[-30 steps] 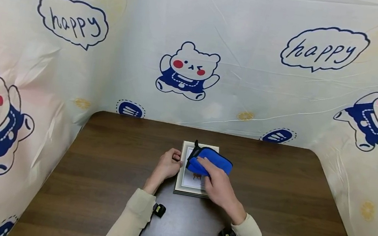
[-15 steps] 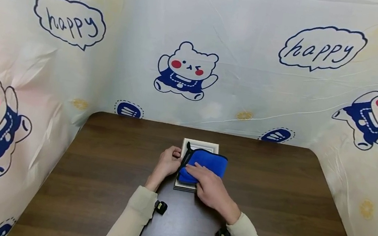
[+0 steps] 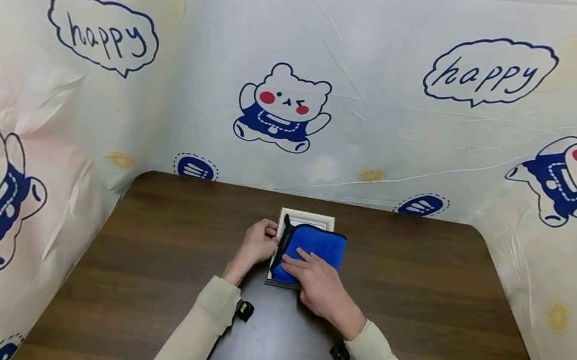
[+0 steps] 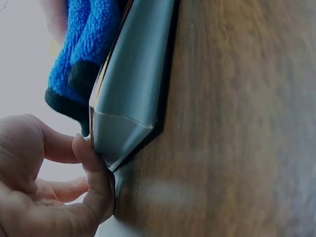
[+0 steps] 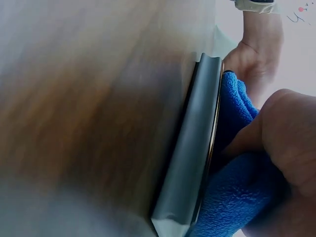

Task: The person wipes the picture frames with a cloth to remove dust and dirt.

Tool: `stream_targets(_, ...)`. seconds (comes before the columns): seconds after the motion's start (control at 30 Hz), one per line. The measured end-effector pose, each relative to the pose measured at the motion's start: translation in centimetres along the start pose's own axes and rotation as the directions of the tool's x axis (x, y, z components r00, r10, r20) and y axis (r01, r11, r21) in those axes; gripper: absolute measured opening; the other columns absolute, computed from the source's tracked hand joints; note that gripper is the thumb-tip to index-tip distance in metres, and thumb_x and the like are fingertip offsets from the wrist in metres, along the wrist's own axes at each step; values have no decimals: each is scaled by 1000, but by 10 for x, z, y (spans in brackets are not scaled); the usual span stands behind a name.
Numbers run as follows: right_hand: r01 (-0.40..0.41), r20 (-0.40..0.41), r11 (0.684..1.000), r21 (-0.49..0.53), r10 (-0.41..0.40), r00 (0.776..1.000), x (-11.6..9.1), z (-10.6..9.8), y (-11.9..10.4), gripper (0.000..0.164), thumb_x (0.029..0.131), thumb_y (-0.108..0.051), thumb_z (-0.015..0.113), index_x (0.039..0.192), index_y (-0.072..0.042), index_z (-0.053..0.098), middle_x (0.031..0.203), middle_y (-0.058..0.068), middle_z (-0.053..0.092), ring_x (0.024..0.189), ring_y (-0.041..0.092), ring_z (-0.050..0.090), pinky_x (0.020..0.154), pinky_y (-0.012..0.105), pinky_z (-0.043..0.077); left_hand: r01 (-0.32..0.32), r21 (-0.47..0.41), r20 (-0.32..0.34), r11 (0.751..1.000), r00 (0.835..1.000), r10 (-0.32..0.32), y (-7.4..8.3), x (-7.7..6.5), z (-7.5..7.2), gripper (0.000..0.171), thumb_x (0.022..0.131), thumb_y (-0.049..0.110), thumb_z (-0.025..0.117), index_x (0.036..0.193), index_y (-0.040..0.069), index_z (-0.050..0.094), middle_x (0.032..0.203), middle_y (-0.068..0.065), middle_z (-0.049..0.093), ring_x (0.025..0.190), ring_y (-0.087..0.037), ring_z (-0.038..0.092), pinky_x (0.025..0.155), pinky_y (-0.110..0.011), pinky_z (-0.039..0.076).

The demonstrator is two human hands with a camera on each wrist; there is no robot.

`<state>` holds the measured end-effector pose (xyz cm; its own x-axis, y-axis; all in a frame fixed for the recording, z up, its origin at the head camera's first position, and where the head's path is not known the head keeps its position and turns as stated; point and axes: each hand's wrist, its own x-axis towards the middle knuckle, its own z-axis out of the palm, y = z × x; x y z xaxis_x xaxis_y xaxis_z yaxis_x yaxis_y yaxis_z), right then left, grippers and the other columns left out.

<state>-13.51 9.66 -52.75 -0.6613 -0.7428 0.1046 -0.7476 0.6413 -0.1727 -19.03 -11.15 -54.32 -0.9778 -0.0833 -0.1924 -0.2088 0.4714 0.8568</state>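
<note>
A cream picture frame [image 3: 311, 216] lies flat on the table, face up. Over most of its face is spread a folded blue cleaning cloth [image 3: 323, 242] with black edging, hiding the picture. My right hand [image 3: 321, 284] rests on the cloth with its fingers extended, pressing it onto the frame. At the frame's left edge, my left hand [image 3: 257, 244] steadies it between thumb and bent fingers. The left wrist view shows the thumb against a corner of the frame's grey side [image 4: 136, 64]. In the right wrist view, the right thumb sinks into the fuzzy cloth [image 5: 242, 192].
The dark brown wooden table [image 3: 179, 220] extends around the frame on all sides. A pale curtain [image 3: 387, 96] printed with bears and the word "happy" hangs behind and at both sides. Small black cameras [image 3: 245, 310] sit at both wrists.
The right hand has drawn the cloth left and down over the frame, covering the picture, and its fingers have spread. The left hand stays at the frame's left edge.
</note>
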Motion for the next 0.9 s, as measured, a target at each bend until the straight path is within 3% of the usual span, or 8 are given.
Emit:
stream_targets(0.53,-28,46,999,-33,30,998,-11,-11,15,55,86,8,68,134,-18,75,151,-2,65,148,33,53,120,56,42,-19,39,1,999,1000,19,-1,3,1,29,96,9,69,124,3,66,110,-9,67,97,-22,69,92,-42,55)
stream_targets(0.9,-94,56,995,-23,95,994,-24,-18,29,49,87,9,67,128,-16,79,148,-1,67,151,37,49,122,62,37,-15,77,-17,997,1000,16,2,0,2,30,97,11,65,126,3,65,113,-11,66,104,-26,62,97,-43,52)
